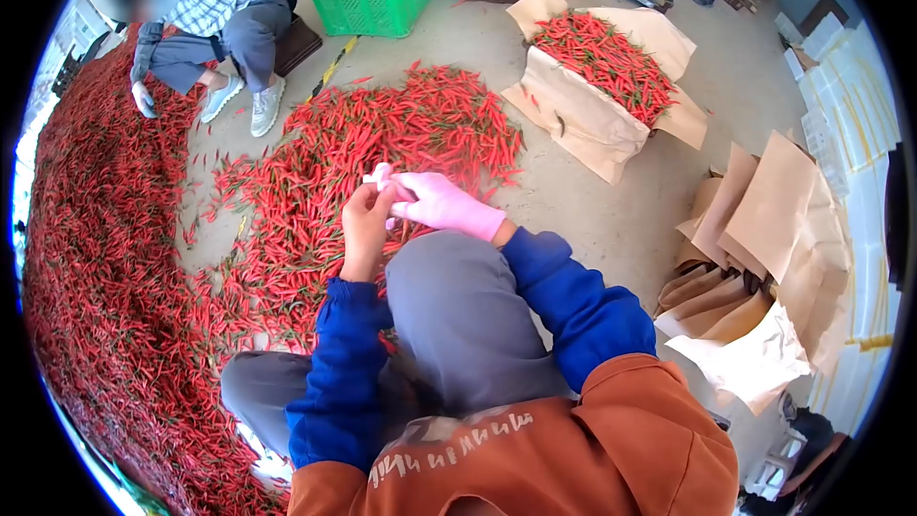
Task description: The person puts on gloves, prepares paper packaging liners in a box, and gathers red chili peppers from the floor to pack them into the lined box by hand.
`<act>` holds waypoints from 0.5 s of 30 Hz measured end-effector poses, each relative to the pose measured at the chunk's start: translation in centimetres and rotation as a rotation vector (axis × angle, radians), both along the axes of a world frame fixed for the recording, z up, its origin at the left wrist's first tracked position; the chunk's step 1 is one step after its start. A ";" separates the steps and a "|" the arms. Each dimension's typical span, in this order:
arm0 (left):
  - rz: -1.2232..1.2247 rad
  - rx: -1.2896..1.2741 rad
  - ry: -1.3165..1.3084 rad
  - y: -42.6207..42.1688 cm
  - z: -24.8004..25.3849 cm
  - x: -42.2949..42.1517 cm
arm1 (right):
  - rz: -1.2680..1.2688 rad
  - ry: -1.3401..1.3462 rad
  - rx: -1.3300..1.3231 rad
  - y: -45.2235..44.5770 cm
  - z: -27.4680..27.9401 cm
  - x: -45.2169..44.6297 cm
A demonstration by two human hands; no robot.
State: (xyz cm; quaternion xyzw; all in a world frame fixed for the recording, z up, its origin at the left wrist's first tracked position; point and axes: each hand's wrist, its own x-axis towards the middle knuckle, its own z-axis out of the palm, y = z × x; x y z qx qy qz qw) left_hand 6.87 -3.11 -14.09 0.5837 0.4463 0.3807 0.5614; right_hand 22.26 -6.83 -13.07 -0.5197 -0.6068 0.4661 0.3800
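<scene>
My left hand (365, 229) is bare, its thumb and fingers pinched together on pale pink glove fabric (380, 175). My right hand (447, 205) wears a pink glove and meets the left one above my raised knee. Its fingers are bent towards the left fingertips and partly hidden there; what they grip cannot be made out. Whether the bunched fabric is part of the worn glove or a second glove is unclear. Just beyond both hands spreads a pile of red chilies (420, 129) with green stems.
A larger chili heap (105, 277) fills the left side. A green crate (382, 0) stands at the back, near a seated person (215, 0). An open paper-lined box (587, 115) holds chilies at the right. Folded brown paper bags (764, 229) stand farther right, before white boxes (860, 162).
</scene>
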 end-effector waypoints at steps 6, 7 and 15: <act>-0.125 0.153 0.106 1.3 -1.0 -0.8 | -0.024 0.140 -0.022 -0.2 0.1 0.0; -0.079 0.155 0.080 0.7 -0.2 -0.6 | -0.042 0.058 -0.029 -0.3 0.5 0.4; -0.104 0.231 0.338 0.4 1.7 -0.9 | -0.011 0.076 0.069 -0.9 0.6 -0.3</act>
